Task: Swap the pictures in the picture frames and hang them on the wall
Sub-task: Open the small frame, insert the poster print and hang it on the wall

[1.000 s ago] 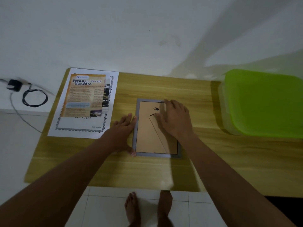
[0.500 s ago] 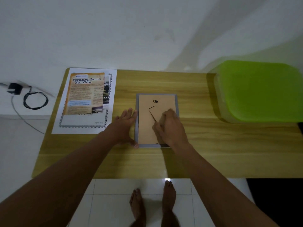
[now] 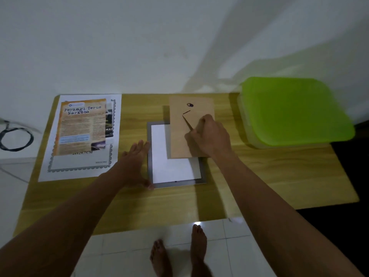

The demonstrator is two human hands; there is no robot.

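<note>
A grey picture frame (image 3: pixel 202 177) lies face down in the middle of the wooden table (image 3: pixel 279 180). Its brown backing board (image 3: pixel 180 134) is lifted clear and shifted up and right, held by my right hand (image 3: pixel 209 137), whose fingers pinch the board's stand flap. The white back of a picture (image 3: pixel 167 166) shows inside the frame. My left hand (image 3: pixel 135 162) rests flat on the table against the frame's left edge, fingers straight. An orange poster (image 3: pixel 81 126) lies on a larger white bordered sheet (image 3: pixel 79 168) at the left.
A lime-green lidded plastic box (image 3: pixel 295 110) stands at the table's right end. The white wall (image 3: pixel 159 41) rises directly behind the table. A coiled black cable (image 3: pixel 15 138) lies on a ledge at the left. My bare feet (image 3: pixel 179 254) stand on white tiles below.
My right hand has lifted the brown backing board out of the frame and moved it up and to the right, uncovering the white sheet. My left hand has stayed at the frame's left edge.
</note>
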